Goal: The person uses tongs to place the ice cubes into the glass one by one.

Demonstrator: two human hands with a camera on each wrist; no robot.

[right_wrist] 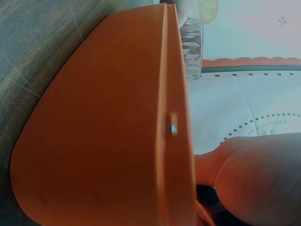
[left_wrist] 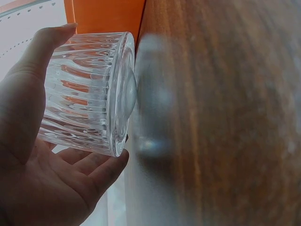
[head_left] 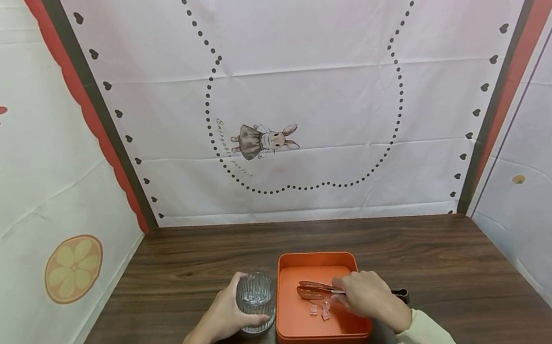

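My left hand (head_left: 230, 312) grips a clear ribbed glass (head_left: 257, 299) just left of an orange box (head_left: 326, 339), with thumb and fingers around its side. In the left wrist view the base of the glass (left_wrist: 123, 94) faces the wooden table, close over it. My right hand (head_left: 372, 296) holds tongs (head_left: 315, 290) over the right part of the box. Their amber, see-through tips point left and stand a little apart. Small clear cubes (head_left: 325, 314) lie on the box floor, just below the tips in the head view. The box's outer wall hides most of the tongs in the right wrist view.
The box stands on a dark wooden table (head_left: 203, 254), its wall (right_wrist: 103, 117) rising close to my right wrist. Behind the table hangs a white printed cloth (head_left: 330, 109), with more cloth (head_left: 11, 185) along both sides.
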